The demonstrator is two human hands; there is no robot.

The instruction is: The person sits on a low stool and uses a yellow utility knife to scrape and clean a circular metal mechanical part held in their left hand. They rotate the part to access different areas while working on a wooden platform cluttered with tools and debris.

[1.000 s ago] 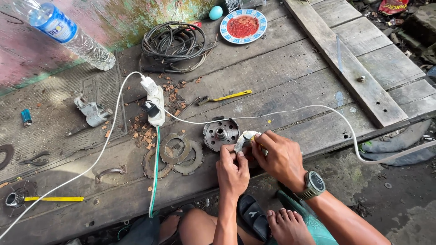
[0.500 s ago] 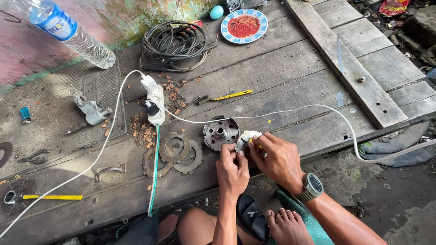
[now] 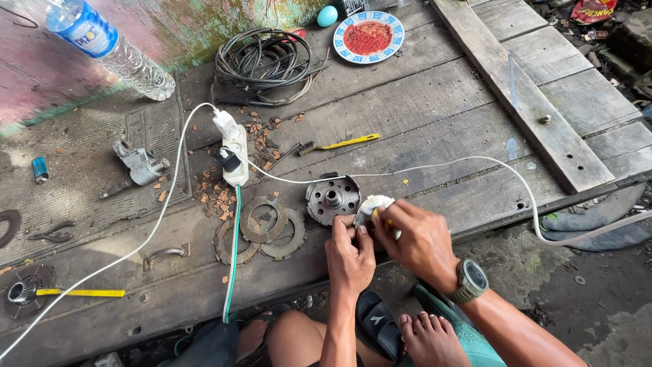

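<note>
Both my hands meet at the front edge of a worn wooden platform [image 3: 421, 115]. My left hand [image 3: 350, 255] pinches the lower edge of a small round whitish metal part [image 3: 370, 206]. My right hand [image 3: 415, 241], with a watch on the wrist, closes over the same part from the right, with something yellow between its fingers. Just left of the part lies a round grey metal hub [image 3: 331, 198] with a centre shaft. Several flat ring plates [image 3: 261, 228] lie stacked further left.
A white power strip [image 3: 233, 146] with white cables crosses the boards. A yellow-handled brush [image 3: 337, 144], a coil of black cable [image 3: 263, 61], a plate with red residue [image 3: 370, 36], a plastic bottle [image 3: 109, 47], pliers [image 3: 51, 232] and a metal fitting [image 3: 139, 165] lie around.
My hands stay together on the small round part; the right hand has shifted slightly over it. Nothing else on the boards has moved.
</note>
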